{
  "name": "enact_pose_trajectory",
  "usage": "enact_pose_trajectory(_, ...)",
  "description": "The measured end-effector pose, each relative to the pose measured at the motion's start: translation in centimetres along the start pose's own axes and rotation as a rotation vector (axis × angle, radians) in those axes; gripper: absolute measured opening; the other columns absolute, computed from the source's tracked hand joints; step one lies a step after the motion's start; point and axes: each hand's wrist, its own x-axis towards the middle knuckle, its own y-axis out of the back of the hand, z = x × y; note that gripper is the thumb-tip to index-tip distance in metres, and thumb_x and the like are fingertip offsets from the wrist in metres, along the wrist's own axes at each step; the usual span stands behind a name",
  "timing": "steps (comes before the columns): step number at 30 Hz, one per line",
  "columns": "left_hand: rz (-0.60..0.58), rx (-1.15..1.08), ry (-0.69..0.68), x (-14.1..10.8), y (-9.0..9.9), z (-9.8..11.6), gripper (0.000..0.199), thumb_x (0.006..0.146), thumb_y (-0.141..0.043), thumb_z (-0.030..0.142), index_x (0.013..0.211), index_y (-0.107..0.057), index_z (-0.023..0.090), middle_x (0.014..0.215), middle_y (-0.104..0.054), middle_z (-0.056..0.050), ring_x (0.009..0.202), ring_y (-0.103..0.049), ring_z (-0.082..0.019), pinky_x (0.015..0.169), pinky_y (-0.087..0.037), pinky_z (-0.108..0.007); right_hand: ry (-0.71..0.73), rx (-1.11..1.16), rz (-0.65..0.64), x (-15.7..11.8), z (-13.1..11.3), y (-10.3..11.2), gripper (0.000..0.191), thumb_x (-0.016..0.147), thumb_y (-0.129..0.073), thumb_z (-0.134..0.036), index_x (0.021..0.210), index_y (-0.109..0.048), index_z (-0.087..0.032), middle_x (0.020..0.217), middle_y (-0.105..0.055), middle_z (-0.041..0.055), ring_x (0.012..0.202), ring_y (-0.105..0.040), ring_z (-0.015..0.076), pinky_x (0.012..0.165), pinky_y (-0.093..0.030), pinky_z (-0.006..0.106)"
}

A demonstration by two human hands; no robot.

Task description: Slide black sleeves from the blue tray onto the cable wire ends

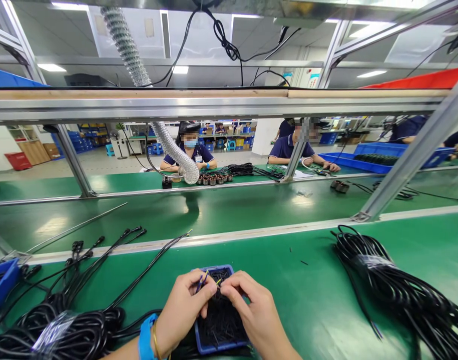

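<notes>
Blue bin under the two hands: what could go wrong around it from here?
Something tiny might slip from the right hand and get lost among the black pieces in the blue bin. The thin wires in the left hand could bend if pinched hard. The left cable bundle, lying near that forearm, might snag it.

A smooth, glossy green bench point(311, 300) carries everything, a pale metal rail point(251, 232) along its far edge. At its near middle sits a small rectangular blue plastic tray point(221, 348) filled with short black pieces point(219, 320). Plastic-wrapped coils of black cable lie either side, the left coil point(89, 332) and right coil point(397, 285). Two tiny black scraps point(304, 262) rest between the tray and right coil.
</notes>
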Motion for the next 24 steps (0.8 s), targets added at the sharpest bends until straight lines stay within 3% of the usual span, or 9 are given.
enact_pose_trajectory(5, 0.051, 0.020, -0.006, 0.0, 0.0, 0.1, 0.032, 0.079, -0.060, 0.046, 0.064, -0.051, 0.019, 0.046, -0.036, 0.009, 0.041, -0.030, -0.007, 0.045, -0.025, -0.023, -0.075, 0.116, 0.030, 0.4, 0.0, 0.8, 0.018, 0.091, -0.058, -0.034, 0.090, -0.070, -0.020, 0.084, -0.069, 0.0047, 0.064, -0.063, 0.0145, 0.053, -0.051, 0.022)
enact_pose_trajectory(10, 0.062, 0.044, -0.010, -0.1, 0.0, 0.3, 0.030, 0.079, -0.058, 0.043, 0.062, -0.050, 0.019, 0.045, -0.035, 0.009, 0.042, -0.029, -0.008, 0.046, -0.025, -0.023, 0.162, -0.012, 0.037, 0.6, -0.6, 1.3, 0.012, 0.091, -0.057, -0.020, 0.091, -0.069, -0.021, 0.086, -0.069, 0.0052, 0.081, -0.065, 0.0173, 0.071, -0.055, 0.026)
enact_pose_trajectory(24, 0.051, 0.052, -0.032, -0.2, -0.1, 0.2, 0.030, 0.080, -0.060, 0.044, 0.069, -0.057, 0.016, 0.052, -0.041, 0.008, 0.043, -0.036, -0.007, 0.047, -0.027, -0.023, 0.387, -0.179, -0.024, 0.7, -0.6, 1.2, 0.020, 0.093, -0.051, -0.011, 0.101, -0.066, -0.021, 0.084, -0.067, 0.0055, 0.078, -0.062, 0.0175, 0.067, -0.055, 0.029)
